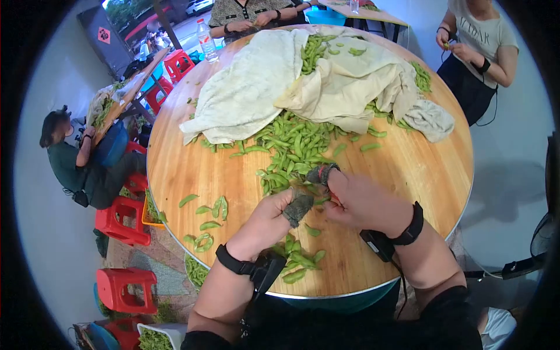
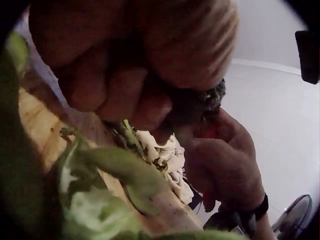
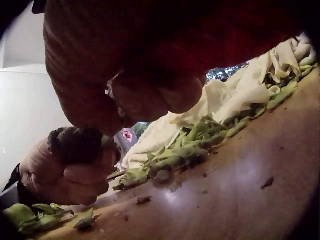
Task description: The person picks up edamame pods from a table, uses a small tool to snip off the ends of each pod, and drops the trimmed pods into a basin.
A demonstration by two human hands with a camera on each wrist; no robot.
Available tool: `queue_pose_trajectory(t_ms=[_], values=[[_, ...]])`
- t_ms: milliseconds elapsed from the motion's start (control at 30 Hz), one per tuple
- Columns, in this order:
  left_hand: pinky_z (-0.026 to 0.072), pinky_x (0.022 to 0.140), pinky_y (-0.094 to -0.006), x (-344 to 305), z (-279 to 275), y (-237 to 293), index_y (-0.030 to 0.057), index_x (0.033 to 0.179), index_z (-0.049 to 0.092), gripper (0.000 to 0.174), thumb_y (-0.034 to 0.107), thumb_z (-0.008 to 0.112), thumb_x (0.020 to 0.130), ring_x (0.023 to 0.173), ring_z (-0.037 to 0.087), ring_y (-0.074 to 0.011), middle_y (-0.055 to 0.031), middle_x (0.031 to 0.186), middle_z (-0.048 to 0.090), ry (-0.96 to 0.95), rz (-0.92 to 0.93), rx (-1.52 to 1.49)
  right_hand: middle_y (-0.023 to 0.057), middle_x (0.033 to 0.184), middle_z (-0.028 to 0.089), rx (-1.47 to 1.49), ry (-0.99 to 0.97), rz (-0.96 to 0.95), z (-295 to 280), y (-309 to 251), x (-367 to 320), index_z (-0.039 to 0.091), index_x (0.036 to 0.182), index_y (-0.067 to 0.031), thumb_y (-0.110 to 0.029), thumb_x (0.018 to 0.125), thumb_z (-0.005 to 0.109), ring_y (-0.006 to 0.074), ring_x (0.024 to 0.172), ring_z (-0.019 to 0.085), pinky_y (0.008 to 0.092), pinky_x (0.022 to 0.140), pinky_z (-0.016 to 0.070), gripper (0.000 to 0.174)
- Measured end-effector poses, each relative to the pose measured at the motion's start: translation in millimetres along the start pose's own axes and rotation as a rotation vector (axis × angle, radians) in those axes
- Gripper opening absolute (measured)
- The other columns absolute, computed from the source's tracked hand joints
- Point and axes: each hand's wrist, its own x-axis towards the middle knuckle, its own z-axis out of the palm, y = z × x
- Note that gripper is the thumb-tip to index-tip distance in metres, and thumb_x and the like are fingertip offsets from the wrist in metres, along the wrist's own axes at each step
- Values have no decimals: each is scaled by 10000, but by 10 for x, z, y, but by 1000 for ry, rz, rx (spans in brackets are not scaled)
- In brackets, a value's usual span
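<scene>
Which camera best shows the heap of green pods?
The head view: it looks down on the heap of green pods, partly covered by cloths. The right wrist view shows a sidelong strip; the left wrist view, at most a sliver below the left hand.

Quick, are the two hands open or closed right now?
Left hand: curled closed; can't tell if it holds anything.
Right hand: curled closed; can't tell if it holds anything.

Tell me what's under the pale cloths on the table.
Green pods stick out from beneath the pale cloths along their near edge, and more show between the cloths farther back. Whatever lies under the middle is covered, so I can't tell.
</scene>
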Motion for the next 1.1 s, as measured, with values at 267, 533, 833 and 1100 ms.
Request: queue_pose_trajectory(t_ms=[267,533,833,1100], values=[[411,871,-233,-45,95,86,21,1062,579,171,82,538,908,980,517,-87,1,1044,584,16,-50,-115,144,706,534,162,74,138,-48,80,-11,455,917,-20,-120,788,572,305,633,555,382,543,438,201],[436,858,-254,-16,54,-119,30,1061,561,165,100,539,913,962,544,-119,-29,1048,578,146,3,-275,19,637,484,927,-50,574,45,-48,69,461,896,-51,-96,837,408,95,451,447,246,417,387,91],[415,698,-195,-44,79,-115,67,932,539,77,136,555,903,785,489,-40,52,882,541,179,173,78,48,639,467,980,-50,452,175,-22,71,362,849,-39,-142,878,416,129,465,453,271,417,381,120],[405,571,-224,-15,88,-126,44,879,550,20,36,532,876,631,459,-65,10,702,507,216,282,218,194,647,491,720,-1,376,212,10,78,364,850,18,-123,859,450,344,608,540,405,552,415,165]])
